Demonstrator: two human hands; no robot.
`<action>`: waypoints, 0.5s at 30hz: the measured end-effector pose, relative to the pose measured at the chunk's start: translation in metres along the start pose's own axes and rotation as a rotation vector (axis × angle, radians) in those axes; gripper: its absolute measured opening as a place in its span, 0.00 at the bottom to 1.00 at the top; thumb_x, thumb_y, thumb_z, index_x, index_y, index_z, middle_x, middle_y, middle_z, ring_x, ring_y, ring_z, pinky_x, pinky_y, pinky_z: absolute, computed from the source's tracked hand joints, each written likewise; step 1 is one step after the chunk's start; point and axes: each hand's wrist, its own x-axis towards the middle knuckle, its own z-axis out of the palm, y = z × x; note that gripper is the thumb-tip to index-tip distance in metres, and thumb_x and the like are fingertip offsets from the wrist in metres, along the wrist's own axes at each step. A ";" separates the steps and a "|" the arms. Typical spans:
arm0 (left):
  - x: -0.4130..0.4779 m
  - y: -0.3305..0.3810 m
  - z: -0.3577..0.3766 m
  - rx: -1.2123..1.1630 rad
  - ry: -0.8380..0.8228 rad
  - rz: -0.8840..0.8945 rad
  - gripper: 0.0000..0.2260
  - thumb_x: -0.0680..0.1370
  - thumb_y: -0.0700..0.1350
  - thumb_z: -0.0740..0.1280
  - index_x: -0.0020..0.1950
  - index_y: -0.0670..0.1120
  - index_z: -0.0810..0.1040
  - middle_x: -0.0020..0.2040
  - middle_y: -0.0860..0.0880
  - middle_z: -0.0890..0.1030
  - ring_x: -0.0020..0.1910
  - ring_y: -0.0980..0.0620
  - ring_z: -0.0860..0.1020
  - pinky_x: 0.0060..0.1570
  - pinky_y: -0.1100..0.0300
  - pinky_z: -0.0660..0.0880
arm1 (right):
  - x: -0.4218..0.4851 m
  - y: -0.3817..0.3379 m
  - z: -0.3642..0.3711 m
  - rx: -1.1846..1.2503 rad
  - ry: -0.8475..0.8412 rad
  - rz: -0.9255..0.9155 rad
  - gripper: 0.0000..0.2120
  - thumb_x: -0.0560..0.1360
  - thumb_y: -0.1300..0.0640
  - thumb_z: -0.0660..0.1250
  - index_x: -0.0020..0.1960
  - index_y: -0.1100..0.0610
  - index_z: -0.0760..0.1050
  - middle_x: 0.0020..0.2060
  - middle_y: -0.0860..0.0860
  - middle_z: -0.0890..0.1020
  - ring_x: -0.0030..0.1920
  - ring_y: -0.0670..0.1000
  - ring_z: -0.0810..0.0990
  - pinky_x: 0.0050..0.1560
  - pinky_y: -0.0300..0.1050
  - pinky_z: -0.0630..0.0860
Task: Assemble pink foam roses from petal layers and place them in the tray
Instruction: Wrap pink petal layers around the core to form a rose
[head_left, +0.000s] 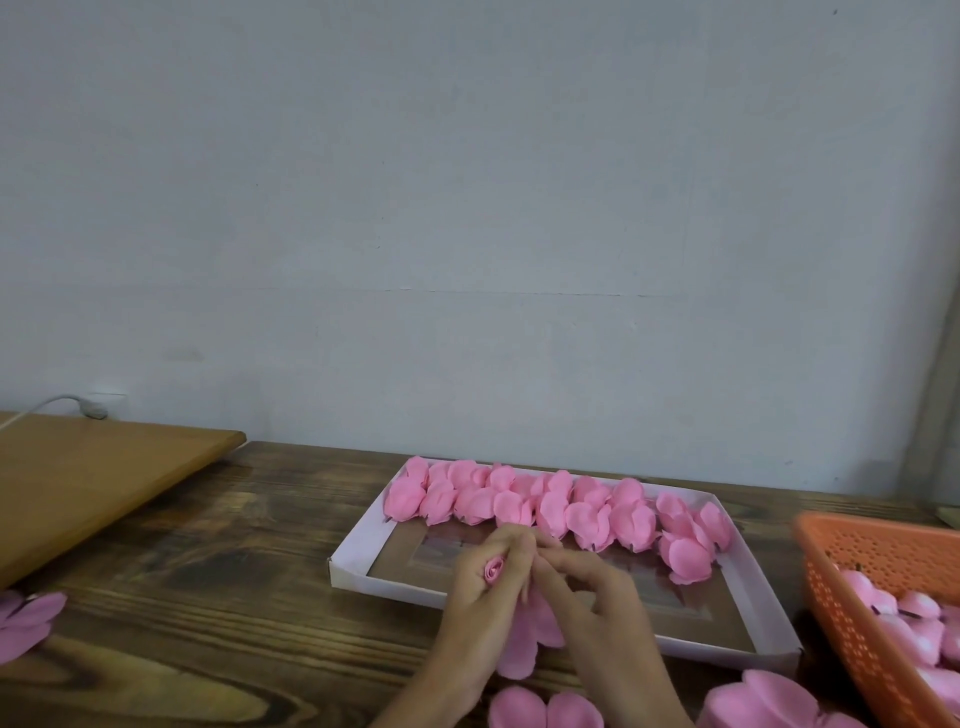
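A rolled pink rosebud (494, 569) is gripped in the curled fingers of the left hand (480, 603), just above the near rim of the white tray (358, 577). A petal layer (524, 644) hangs beneath it. The right hand (592, 592) is pressed against the left with bent fingers; whether anything is gripped cannot be told. Finished roses (519, 501) are lined along the tray's far side. The dark wooden bench (208, 571) is backed by a grey wall (467, 208).

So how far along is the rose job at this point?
Done: the tray holds finished roses along its far side. In hand: the left hand grips a rolled bud over a petal layer, right hand alongside. Left: most of the tray is bare; loose petal layers lie nearby, more pink pieces in the orange basket.
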 end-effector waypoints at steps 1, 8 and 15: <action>0.000 0.000 -0.001 0.008 0.001 -0.002 0.15 0.83 0.55 0.64 0.52 0.47 0.86 0.49 0.43 0.85 0.49 0.50 0.83 0.48 0.60 0.78 | 0.000 -0.001 0.000 -0.031 0.018 -0.041 0.17 0.79 0.58 0.71 0.38 0.40 0.86 0.44 0.42 0.86 0.48 0.40 0.81 0.46 0.35 0.76; 0.002 0.002 0.000 -0.054 0.091 0.021 0.21 0.80 0.60 0.67 0.43 0.41 0.78 0.44 0.40 0.79 0.45 0.46 0.79 0.51 0.48 0.78 | -0.001 -0.001 0.002 -0.152 -0.053 -0.117 0.11 0.81 0.60 0.67 0.53 0.47 0.86 0.52 0.41 0.85 0.59 0.49 0.77 0.61 0.44 0.73; 0.000 0.006 0.002 -0.072 0.107 0.028 0.11 0.84 0.56 0.64 0.48 0.50 0.74 0.46 0.49 0.79 0.40 0.51 0.75 0.42 0.59 0.74 | -0.007 -0.007 -0.001 -0.227 -0.128 -0.181 0.21 0.78 0.57 0.72 0.54 0.28 0.81 0.48 0.34 0.82 0.57 0.39 0.72 0.51 0.29 0.68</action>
